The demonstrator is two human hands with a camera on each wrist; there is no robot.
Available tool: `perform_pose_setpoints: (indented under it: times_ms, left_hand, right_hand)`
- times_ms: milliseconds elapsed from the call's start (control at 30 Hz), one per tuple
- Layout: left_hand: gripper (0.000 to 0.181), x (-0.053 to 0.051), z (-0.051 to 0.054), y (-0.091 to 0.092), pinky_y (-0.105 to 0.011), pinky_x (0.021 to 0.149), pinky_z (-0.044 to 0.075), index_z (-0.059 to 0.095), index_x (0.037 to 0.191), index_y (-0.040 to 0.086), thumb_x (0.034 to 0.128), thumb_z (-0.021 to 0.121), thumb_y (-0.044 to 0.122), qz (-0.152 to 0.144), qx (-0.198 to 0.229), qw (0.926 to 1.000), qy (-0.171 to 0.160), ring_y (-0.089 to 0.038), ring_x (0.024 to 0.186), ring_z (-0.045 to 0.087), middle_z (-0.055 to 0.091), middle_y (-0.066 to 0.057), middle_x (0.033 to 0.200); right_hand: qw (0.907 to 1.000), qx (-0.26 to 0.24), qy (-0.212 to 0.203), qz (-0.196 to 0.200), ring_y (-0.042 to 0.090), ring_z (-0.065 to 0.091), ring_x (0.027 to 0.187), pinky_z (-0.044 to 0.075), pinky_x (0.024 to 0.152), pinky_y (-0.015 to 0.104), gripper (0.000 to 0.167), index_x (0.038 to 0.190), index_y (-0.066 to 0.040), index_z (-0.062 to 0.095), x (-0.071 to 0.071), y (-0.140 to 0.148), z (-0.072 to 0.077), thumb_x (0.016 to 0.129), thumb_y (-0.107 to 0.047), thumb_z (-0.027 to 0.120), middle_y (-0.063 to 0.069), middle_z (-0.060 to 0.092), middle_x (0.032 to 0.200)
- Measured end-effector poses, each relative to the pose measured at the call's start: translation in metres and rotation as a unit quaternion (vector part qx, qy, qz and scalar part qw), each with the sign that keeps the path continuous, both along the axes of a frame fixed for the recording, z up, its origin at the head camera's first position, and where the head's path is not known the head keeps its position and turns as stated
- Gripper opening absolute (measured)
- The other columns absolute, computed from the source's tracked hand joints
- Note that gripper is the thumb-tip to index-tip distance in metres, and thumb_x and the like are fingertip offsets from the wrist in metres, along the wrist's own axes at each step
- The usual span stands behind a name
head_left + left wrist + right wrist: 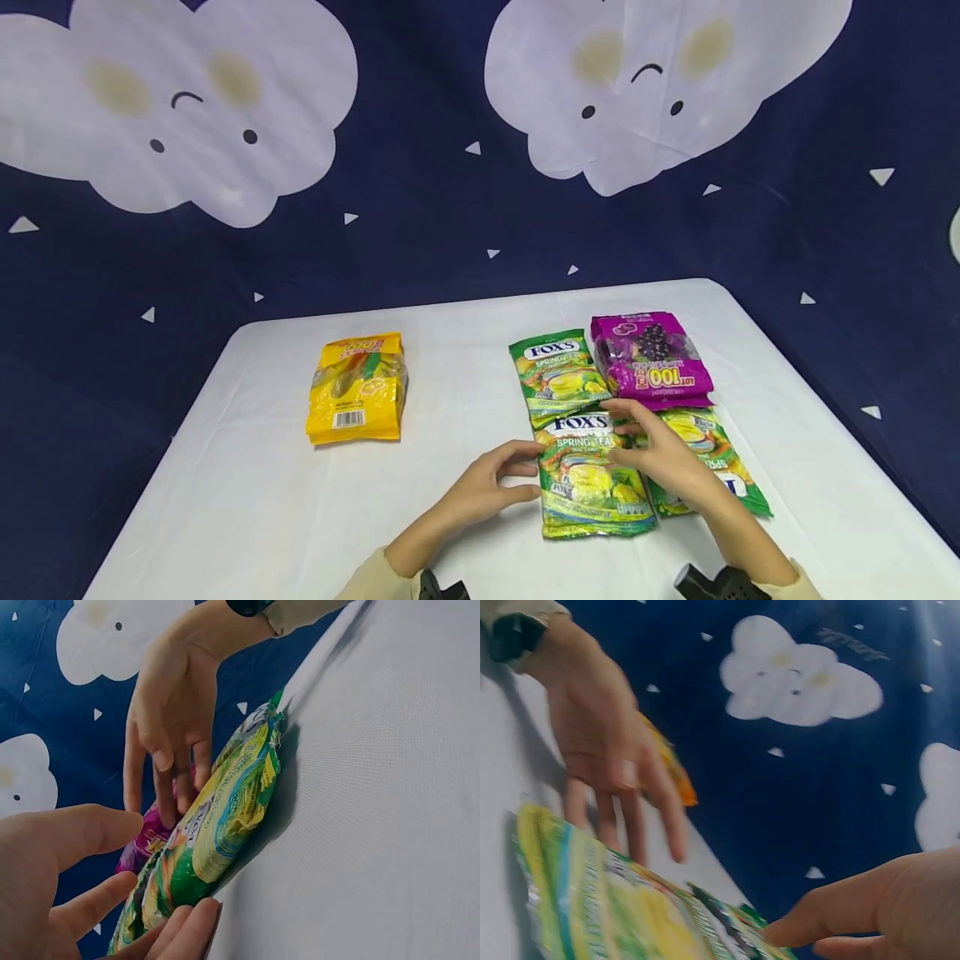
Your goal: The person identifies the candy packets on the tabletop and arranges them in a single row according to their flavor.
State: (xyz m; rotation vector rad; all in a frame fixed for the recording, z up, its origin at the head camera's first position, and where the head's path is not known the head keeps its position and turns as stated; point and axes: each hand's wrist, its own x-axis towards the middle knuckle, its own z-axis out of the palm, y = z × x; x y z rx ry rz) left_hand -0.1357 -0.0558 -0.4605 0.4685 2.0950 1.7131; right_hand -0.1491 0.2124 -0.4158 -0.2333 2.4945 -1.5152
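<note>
A green Fox's Spring Tea bag [592, 487] lies flat on the white table, its upper edge meeting a second Fox's bag [558, 375]. At its left edge is my left hand [483, 492], fingers spread and lightly bent, the tips at the bag's side. Over its upper right part hovers or rests my right hand [663, 454], fingers loosely bent; contact is unclear. In the left wrist view the bag [225, 817] stands between the left fingers and the right hand [172, 712]. The right wrist view shows the left hand [600, 735] beyond the bag [622, 907].
A purple Lot 100 bag [648, 358] lies at the back right. Another green Fox's bag [705, 450], turned upside down, is partly under the right hand. On the left side of the white table [247, 500] sits a yellow Lot 100 bag [360, 387]. A dark blue cloud-printed cloth hangs behind.
</note>
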Motion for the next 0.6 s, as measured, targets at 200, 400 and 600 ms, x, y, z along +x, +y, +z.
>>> perform_pose_setpoints:
  times_ms: [200,400,600]
  left_hand:
    - [0.043,-0.002,-0.004,-0.001,-0.03,0.092,0.047,0.06,0.129,0.015,0.0881,0.072,0.017,0.001,0.015,0.9999,-0.003,-0.019,0.11,0.061,0.06,-0.001,0.125]
    - [0.041,-0.004,-0.007,0.0,-0.028,0.09,0.049,0.062,0.128,0.014,0.0886,0.071,0.016,-0.003,0.033,0.9992,-0.022,-0.019,0.111,0.061,0.062,-0.001,0.124]
    - [0.041,-0.002,-0.008,-0.001,-0.028,0.09,0.048,0.061,0.129,0.011,0.0887,0.071,0.014,0.005,0.043,0.9981,-0.043,-0.021,0.112,0.06,0.063,-0.005,0.123]
  right_hand:
    - [0.9995,0.023,-0.01,0.02,0.036,0.051,0.109,0.049,0.082,0.044,0.07,0.143,-0.002,0.038,0.002,0.014,-0.002,0.083,-0.011,0.074,0.025,0.045,0.132]
    - [0.9988,0.024,-0.027,0.032,0.031,0.051,0.106,0.047,0.084,0.042,0.07,0.141,0.001,0.039,0.0,0.023,-0.004,0.083,-0.014,0.076,0.02,0.048,0.123]
    - [0.998,0.029,-0.035,0.045,0.034,0.05,0.11,0.047,0.087,0.047,0.074,0.14,0.0,0.041,0.001,0.025,-0.008,0.079,-0.012,0.08,0.02,0.049,0.126]
